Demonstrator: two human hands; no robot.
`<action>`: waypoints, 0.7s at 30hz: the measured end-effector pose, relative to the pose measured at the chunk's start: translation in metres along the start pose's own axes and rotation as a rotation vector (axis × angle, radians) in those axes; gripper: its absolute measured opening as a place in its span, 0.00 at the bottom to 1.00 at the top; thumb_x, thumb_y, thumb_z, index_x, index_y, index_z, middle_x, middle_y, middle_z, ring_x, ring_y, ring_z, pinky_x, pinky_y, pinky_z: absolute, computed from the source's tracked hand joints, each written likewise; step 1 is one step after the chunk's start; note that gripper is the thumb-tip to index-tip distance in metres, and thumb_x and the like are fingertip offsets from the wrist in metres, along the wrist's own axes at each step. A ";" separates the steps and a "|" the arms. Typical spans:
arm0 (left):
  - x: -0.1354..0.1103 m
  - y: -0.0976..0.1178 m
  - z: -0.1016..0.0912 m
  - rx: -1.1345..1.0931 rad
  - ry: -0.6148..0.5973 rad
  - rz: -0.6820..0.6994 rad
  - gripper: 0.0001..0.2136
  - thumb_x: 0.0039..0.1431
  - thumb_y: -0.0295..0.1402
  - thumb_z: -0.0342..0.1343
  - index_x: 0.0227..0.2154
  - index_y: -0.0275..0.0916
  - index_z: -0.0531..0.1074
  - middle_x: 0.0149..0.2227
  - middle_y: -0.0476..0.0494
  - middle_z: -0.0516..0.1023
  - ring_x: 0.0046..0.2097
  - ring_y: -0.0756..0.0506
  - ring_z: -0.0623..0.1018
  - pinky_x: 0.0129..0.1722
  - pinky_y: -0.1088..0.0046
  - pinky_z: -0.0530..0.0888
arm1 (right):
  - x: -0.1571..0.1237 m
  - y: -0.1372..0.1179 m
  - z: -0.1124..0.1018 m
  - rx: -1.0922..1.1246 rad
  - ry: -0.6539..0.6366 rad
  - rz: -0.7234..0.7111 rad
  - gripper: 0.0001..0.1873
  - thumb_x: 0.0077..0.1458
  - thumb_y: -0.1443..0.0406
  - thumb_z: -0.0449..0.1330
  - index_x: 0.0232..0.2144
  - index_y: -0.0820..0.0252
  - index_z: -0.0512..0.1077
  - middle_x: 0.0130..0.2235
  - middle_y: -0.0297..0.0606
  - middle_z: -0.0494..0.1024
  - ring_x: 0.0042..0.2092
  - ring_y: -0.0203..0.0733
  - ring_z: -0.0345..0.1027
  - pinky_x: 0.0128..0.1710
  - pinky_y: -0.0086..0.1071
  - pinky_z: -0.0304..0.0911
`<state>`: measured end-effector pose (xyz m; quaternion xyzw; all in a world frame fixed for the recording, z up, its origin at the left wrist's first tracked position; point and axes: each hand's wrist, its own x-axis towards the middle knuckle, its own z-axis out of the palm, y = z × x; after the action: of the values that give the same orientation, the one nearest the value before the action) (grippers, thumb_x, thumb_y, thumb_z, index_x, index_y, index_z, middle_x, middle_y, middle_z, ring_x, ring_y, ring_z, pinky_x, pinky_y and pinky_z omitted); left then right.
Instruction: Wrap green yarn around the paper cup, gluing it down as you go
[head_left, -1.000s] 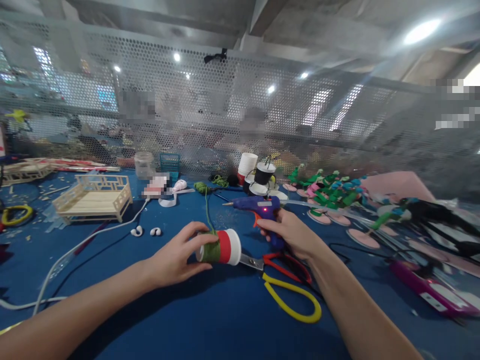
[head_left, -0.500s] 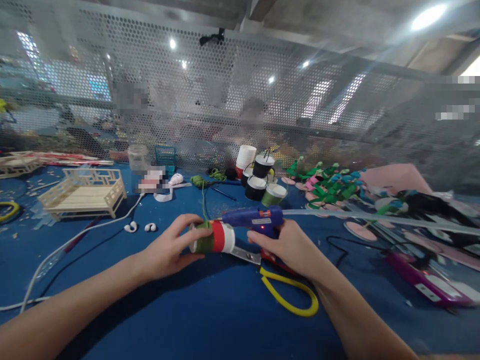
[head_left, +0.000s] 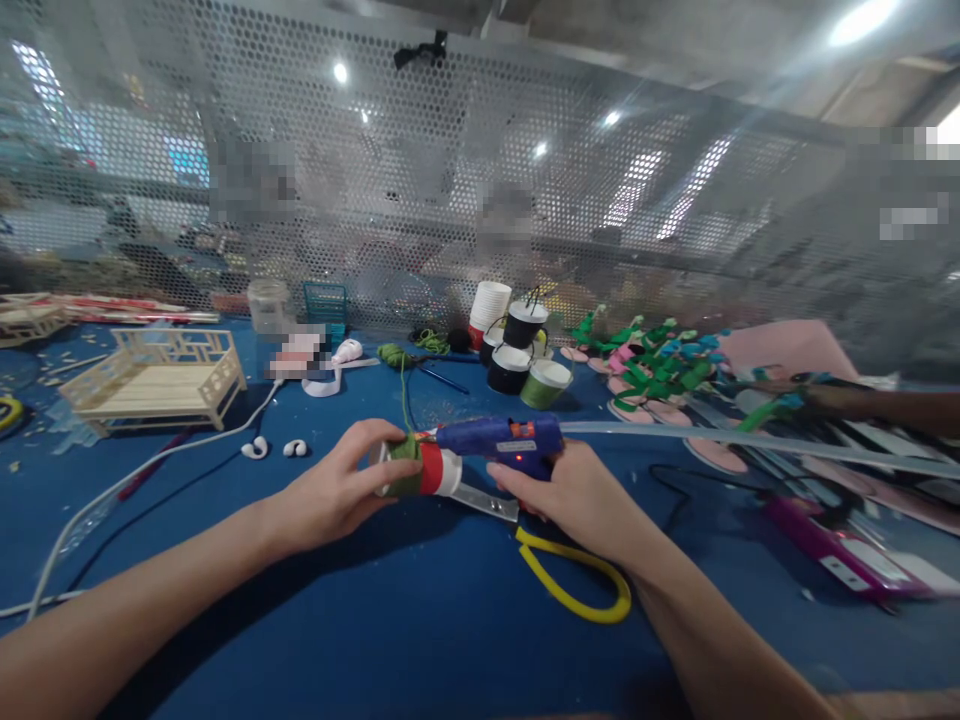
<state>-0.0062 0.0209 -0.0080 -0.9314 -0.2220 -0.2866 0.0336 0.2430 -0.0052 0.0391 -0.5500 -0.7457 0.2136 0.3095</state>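
Note:
My left hand [head_left: 337,492] is closed round a paper cup [head_left: 420,470] lying on its side, red and white with green cord wound over part of it. A strand of the green cord [head_left: 403,385] runs from the cup back to a small bundle further away. My right hand [head_left: 570,492] grips a blue hot glue gun [head_left: 501,438] whose nozzle points left and touches the wrapped end of the cup. A clear glue stick [head_left: 720,436] sticks out of the gun's back towards the right. Scissors [head_left: 559,570] with yellow and red handles lie under my right hand.
Blue table cloth [head_left: 420,620]. A wooden model bed [head_left: 154,375] stands at the left, with a white cable [head_left: 150,462] beside it. Wrapped cups [head_left: 521,370] stand behind. Green and pink craft pieces [head_left: 652,370] and a magenta tool [head_left: 847,560] lie right. A perforated metal screen [head_left: 450,200] closes the back.
My right hand has swung the glue gun left until its nozzle meets the cup. My left hand has kept hold of the cup and shifted it slightly left.

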 end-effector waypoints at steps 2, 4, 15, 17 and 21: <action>0.000 0.000 0.000 -0.005 0.006 -0.001 0.17 0.57 0.22 0.47 0.48 0.41 0.58 0.47 0.36 0.58 0.51 0.40 0.63 0.47 0.57 0.70 | 0.000 -0.001 0.000 -0.006 0.001 -0.006 0.11 0.46 0.61 0.57 0.17 0.58 0.66 0.12 0.29 0.64 0.18 0.36 0.60 0.18 0.29 0.57; 0.001 0.000 0.000 -0.014 0.012 -0.004 0.16 0.58 0.22 0.48 0.48 0.41 0.58 0.47 0.36 0.58 0.50 0.41 0.63 0.46 0.57 0.70 | -0.001 -0.001 -0.001 -0.009 0.003 -0.018 0.11 0.46 0.61 0.57 0.17 0.58 0.66 0.13 0.29 0.64 0.19 0.37 0.61 0.18 0.29 0.57; -0.001 0.000 0.001 -0.117 0.008 -0.110 0.17 0.57 0.24 0.50 0.49 0.42 0.58 0.48 0.38 0.58 0.51 0.41 0.64 0.48 0.59 0.70 | -0.001 -0.003 0.001 -0.030 0.030 -0.043 0.10 0.45 0.61 0.56 0.17 0.57 0.63 0.16 0.32 0.67 0.25 0.40 0.66 0.22 0.30 0.60; -0.002 -0.001 0.002 -0.140 0.018 -0.130 0.17 0.57 0.24 0.50 0.49 0.42 0.58 0.49 0.37 0.58 0.51 0.41 0.64 0.49 0.59 0.69 | -0.002 -0.004 0.000 -0.027 0.026 -0.039 0.09 0.45 0.61 0.56 0.18 0.58 0.64 0.18 0.32 0.69 0.24 0.39 0.64 0.23 0.30 0.61; -0.003 -0.002 0.004 -0.171 0.024 -0.160 0.18 0.56 0.24 0.52 0.49 0.43 0.58 0.49 0.38 0.59 0.51 0.41 0.64 0.50 0.59 0.68 | -0.003 -0.005 0.000 -0.003 0.018 -0.052 0.08 0.45 0.62 0.56 0.20 0.58 0.65 0.22 0.33 0.71 0.25 0.38 0.65 0.24 0.30 0.62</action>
<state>-0.0069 0.0223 -0.0126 -0.9066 -0.2701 -0.3174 -0.0661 0.2401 -0.0094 0.0424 -0.5327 -0.7574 0.1994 0.3207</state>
